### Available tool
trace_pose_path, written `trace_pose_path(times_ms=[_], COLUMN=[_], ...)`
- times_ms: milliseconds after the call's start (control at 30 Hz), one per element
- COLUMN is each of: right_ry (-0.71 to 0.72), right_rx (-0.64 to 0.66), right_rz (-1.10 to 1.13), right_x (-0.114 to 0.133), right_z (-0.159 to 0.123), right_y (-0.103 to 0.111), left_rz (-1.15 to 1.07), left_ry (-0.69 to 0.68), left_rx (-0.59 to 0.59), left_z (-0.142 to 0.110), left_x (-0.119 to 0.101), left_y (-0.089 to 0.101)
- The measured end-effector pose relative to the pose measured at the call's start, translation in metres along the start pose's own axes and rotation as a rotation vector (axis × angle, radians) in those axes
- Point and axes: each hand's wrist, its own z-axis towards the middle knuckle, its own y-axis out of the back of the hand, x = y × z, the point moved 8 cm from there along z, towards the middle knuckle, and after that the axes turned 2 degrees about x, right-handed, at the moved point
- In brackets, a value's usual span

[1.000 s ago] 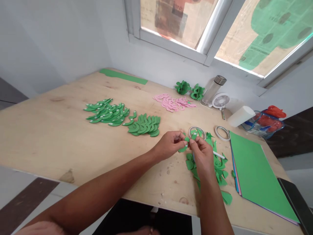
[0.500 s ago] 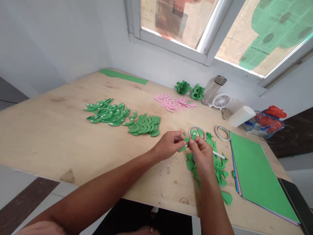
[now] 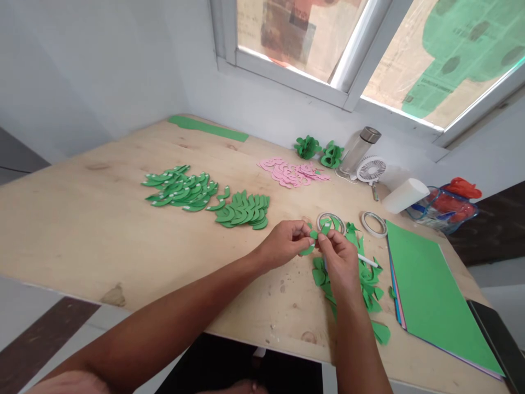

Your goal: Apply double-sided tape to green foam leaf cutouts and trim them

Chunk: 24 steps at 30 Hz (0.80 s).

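Observation:
My left hand (image 3: 289, 241) and my right hand (image 3: 339, 251) meet over the right half of the table, both closed in a pinch. Between them is a curved green paper piece (image 3: 307, 250) with small white tape patches, partly hidden by my fingers. Behind my hands lies a roll of tape (image 3: 342, 220). Green paper scraps (image 3: 371, 293) spread beside and under my right hand, with a white pen (image 3: 368, 260) on them. Left of my hands sit a pile of curved green cutouts (image 3: 244, 209) and another pile of green cutouts with white tape patches (image 3: 180, 189).
Pink paper cutouts (image 3: 291, 172) lie toward the back, near two green paper balls (image 3: 307, 146). A bottle (image 3: 361, 150), a small fan (image 3: 371, 169), a white roll (image 3: 407, 195) and a clear bag (image 3: 445, 208) line the wall. Stacked coloured sheets (image 3: 438, 290) are at right.

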Motion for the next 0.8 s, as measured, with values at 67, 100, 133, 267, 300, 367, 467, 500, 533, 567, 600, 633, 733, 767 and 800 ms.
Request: trace_pose_path(times_ms=[67, 100, 133, 267, 300, 367, 467, 500, 533, 567, 600, 633, 733, 767, 800], right_ry=[0.005, 0.007, 0.009, 0.004, 0.001, -0.004, -0.012, -0.013, -0.011, -0.008, -0.005, -0.001, 0.001, 0.0, -0.003], right_rx=[-0.002, -0.005, -0.006, -0.009, -0.01, -0.014, -0.023, -0.026, -0.027, -0.027, -0.027, -0.027, -0.037, -0.039, -0.039], right_rz=[-0.004, -0.003, -0.001, 0.013, 0.013, 0.011, 0.008, 0.008, 0.006, 0.003, -0.004, -0.013, -0.023, -0.018, -0.012], right_x=[-0.0008, -0.0012, -0.0015, -0.0025, -0.0027, -0.0028, -0.0024, -0.002, -0.0015, -0.0009, -0.0004, 0.0, 0.0, -0.0002, -0.0005], right_z=[0.0001, 0.0001, 0.0002, 0.0006, 0.0008, 0.0011, 0.0011, 0.0011, 0.001, 0.0009, 0.0009, 0.0009, 0.001, 0.0011, 0.0012], right_y=[0.0003, 0.0005, 0.0006, 0.0008, 0.001, 0.0016, 0.0027, 0.003, 0.0031, 0.0032, 0.0032, 0.0032, 0.0039, 0.004, 0.004], left_rz=[-0.001, -0.001, 0.0, 0.016, 0.017, 0.017, 0.019, 0.02, 0.021, 0.022, 0.024, 0.027, 0.034, 0.033, 0.03], left_ry=[0.006, 0.009, 0.012, 0.02, 0.019, 0.016, 0.012, 0.012, 0.013, 0.014, 0.015, 0.015, 0.01, 0.008, 0.008], left_rx=[0.009, 0.014, 0.018, 0.022, 0.02, 0.017, 0.016, 0.017, 0.018, 0.018, 0.017, 0.017, 0.014, 0.009, 0.007], left_z=[-0.0003, -0.0004, -0.0005, -0.0004, -0.0002, 0.0002, 0.0008, 0.0009, 0.001, 0.0009, 0.0009, 0.0008, 0.0007, 0.0008, 0.0009], left_x=[0.0003, 0.0005, 0.0007, 0.002, 0.0024, 0.003, 0.0036, 0.0037, 0.0038, 0.0038, 0.0038, 0.0037, 0.0034, 0.0033, 0.0034], left_y=[-0.0005, -0.0009, -0.0011, -0.0009, -0.0007, -0.0002, 0.0001, 0.0, 0.0, 0.0, 0.0, 0.0, 0.0, 0.0003, 0.0005])
